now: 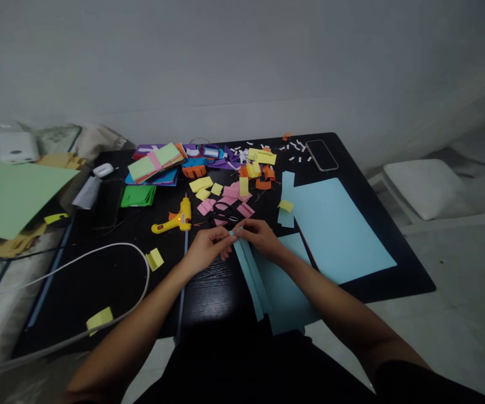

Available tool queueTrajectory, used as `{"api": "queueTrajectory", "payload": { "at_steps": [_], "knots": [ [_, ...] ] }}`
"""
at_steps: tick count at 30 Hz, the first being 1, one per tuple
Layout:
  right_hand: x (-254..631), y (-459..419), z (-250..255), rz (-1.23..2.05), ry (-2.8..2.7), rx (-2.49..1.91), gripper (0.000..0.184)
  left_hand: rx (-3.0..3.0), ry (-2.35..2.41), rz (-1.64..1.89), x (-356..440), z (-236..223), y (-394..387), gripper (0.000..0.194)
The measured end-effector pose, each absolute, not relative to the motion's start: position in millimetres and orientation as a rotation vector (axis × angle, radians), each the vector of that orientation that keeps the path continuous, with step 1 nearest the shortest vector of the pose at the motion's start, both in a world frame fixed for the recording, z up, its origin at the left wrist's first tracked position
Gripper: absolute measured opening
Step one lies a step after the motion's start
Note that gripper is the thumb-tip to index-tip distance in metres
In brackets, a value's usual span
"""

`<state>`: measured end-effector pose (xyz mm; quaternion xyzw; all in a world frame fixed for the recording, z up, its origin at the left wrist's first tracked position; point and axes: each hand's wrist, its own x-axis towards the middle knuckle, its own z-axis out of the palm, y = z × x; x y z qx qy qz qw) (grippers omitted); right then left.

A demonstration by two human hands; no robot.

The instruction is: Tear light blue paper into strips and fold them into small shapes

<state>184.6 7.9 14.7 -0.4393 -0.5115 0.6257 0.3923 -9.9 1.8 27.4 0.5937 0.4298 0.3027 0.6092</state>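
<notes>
My left hand (207, 247) and my right hand (261, 238) meet at the far end of a long folded light blue paper strip (252, 276) on the black table (99, 269). Both pinch that end, fingers closed on it. The strip runs back toward me over a light blue sheet (287, 292). Black scissors (224, 214) lie just beyond my fingers among pink paper pieces (229, 196).
A yellow glue gun (174, 220) lies left of my hands, with a white cable (99, 255) looping nearby. A large light blue sheet (335, 227) lies to the right, a phone (321, 155) at the far edge. Coloured paper stacks (156, 163) and scraps lie at the back, green card (7, 193) at left.
</notes>
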Motion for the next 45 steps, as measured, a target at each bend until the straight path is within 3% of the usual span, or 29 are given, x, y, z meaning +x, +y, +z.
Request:
{"api": "queueTrajectory", "payload": {
  "at_steps": [13,24,45],
  "knots": [
    [188.6,11.3,14.1,1.606,-1.350,-1.156,0.030,1.610,1.069,0.684,-11.9,27.7,0.2,0.036],
    [187.8,8.9,20.8,1.675,-1.302,-1.130,0.029,1.768,1.046,0.983,-24.2,29.0,11.8,0.017],
    [181.1,2.8,19.9,1.681,-1.251,-1.137,0.029,1.793,1.064,1.038,-20.8,28.6,9.2,0.017]
  ]
}}
